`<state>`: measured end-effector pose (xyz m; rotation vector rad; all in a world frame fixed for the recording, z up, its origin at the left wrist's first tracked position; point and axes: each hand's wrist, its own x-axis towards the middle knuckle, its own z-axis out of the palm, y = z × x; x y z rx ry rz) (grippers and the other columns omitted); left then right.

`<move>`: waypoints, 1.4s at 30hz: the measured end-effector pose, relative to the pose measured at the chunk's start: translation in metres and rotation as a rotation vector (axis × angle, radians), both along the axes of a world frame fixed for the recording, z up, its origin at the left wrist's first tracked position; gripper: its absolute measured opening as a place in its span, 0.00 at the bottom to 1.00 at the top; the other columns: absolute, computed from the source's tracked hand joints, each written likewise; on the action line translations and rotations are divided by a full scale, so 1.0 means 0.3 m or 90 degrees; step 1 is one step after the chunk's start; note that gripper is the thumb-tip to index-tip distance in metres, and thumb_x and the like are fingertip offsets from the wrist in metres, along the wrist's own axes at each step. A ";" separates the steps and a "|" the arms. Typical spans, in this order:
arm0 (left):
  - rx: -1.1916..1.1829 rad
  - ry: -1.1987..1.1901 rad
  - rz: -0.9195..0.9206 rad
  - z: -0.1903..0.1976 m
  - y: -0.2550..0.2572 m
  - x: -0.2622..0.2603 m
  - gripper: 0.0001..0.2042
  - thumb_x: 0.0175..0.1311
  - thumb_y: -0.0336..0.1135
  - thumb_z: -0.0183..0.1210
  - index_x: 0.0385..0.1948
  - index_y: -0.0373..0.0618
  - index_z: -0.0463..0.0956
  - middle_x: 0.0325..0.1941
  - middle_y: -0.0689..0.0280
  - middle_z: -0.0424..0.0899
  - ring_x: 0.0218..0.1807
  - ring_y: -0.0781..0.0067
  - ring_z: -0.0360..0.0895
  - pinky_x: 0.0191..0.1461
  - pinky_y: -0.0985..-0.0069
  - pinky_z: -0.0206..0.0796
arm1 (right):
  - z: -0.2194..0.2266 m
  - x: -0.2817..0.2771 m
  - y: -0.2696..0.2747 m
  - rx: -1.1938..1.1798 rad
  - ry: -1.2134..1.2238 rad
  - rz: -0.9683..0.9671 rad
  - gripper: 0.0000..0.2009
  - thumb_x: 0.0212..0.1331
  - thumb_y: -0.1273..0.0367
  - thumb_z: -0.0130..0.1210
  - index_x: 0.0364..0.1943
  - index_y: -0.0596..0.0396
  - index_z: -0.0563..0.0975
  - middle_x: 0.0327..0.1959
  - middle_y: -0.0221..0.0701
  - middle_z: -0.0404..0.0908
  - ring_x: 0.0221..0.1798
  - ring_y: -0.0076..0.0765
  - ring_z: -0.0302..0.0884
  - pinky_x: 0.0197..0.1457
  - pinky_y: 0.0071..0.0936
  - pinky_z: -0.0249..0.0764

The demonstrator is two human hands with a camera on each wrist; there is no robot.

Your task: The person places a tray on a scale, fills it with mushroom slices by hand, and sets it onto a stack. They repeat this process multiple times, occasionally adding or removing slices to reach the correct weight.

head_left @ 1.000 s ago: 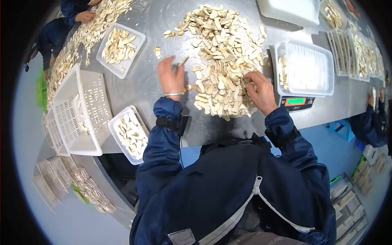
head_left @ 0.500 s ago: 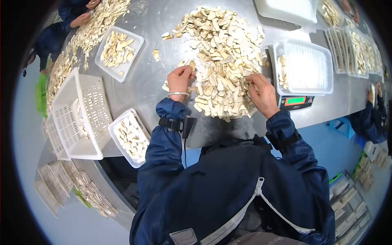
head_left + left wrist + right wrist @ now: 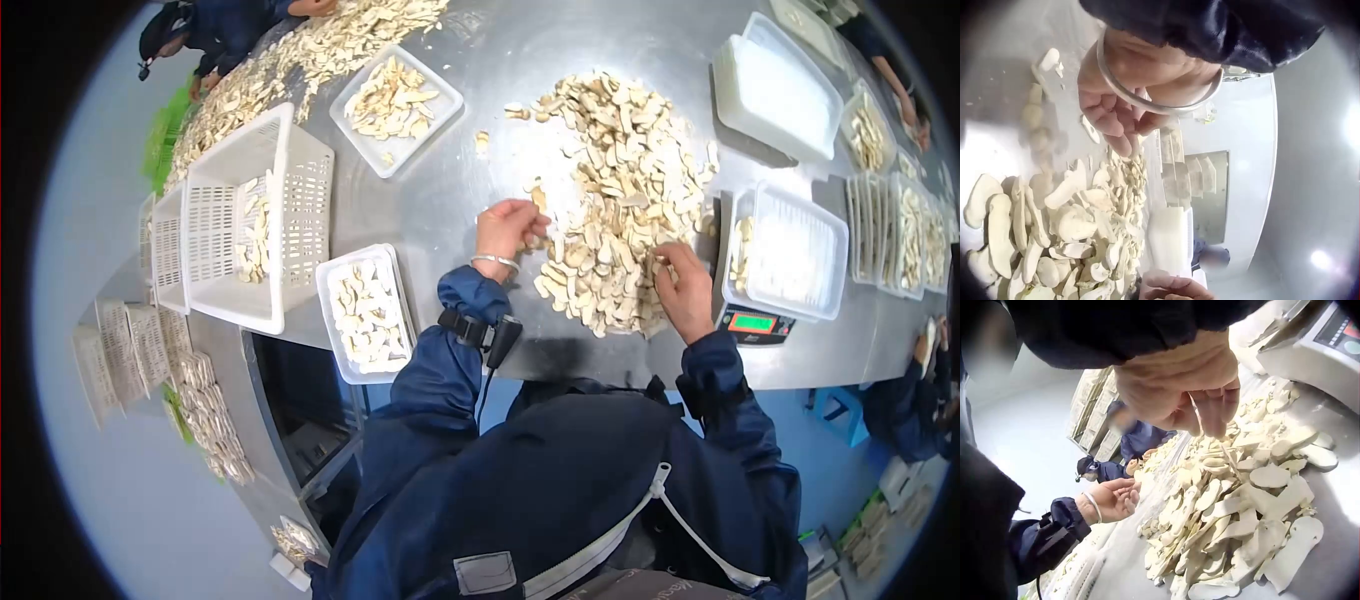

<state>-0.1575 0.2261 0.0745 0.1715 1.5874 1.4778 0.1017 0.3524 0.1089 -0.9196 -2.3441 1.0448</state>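
Basically everything crowds round the mushroom pile [image 3: 620, 200] on the metal desk [image 3: 420, 220]. Left hand [image 3: 508, 230] sits at the pile's left edge, grip loosely curled with nothing clearly in it, one loose slice [image 3: 538, 196] just beside the fingertips. Right hand [image 3: 688, 290] is at the pile's right side, fingers bent; can't tell if that grip has anything. Right of the pile, a scale [image 3: 755, 323] carrying clear trays [image 3: 800, 255] takes up space; left of it, a slice-filled tray [image 3: 420, 152] and white basket [image 3: 303, 190].
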 end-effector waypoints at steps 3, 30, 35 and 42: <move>-0.025 0.014 -0.029 -0.007 -0.010 0.005 0.07 0.62 0.30 0.57 0.34 0.34 0.78 0.29 0.58 0.85 0.25 0.77 0.80 0.27 0.83 0.69 | 0.015 0.001 -0.002 0.001 -0.006 -0.005 0.09 0.51 0.78 0.51 0.38 0.60 0.76 0.38 0.42 0.77 0.42 0.54 0.75 0.45 0.38 0.71; -0.198 0.670 -0.310 -0.083 -0.072 -0.046 0.35 0.45 0.36 0.70 0.58 0.37 0.66 0.43 0.53 0.75 0.44 0.56 0.76 0.47 0.68 0.70 | -0.004 0.095 -0.049 0.009 -0.089 -0.074 0.22 0.48 0.78 0.49 0.53 0.57 0.71 0.42 0.44 0.75 0.41 0.55 0.75 0.44 0.42 0.73; -0.248 0.662 -0.490 -0.011 -0.143 0.044 0.52 0.34 0.36 0.74 0.67 0.44 0.52 0.47 0.53 0.66 0.47 0.49 0.71 0.50 0.64 0.69 | 0.004 0.170 -0.085 -0.003 -0.191 -0.012 0.38 0.45 0.76 0.52 0.68 0.54 0.56 0.60 0.49 0.62 0.57 0.59 0.67 0.58 0.43 0.68; -0.133 0.801 -0.543 -0.012 -0.050 0.161 0.55 0.32 0.35 0.74 0.69 0.47 0.49 0.58 0.50 0.62 0.56 0.45 0.65 0.57 0.62 0.67 | -0.055 0.183 -0.104 0.054 -0.260 0.024 0.42 0.42 0.71 0.56 0.69 0.52 0.55 0.66 0.54 0.56 0.63 0.63 0.61 0.60 0.48 0.66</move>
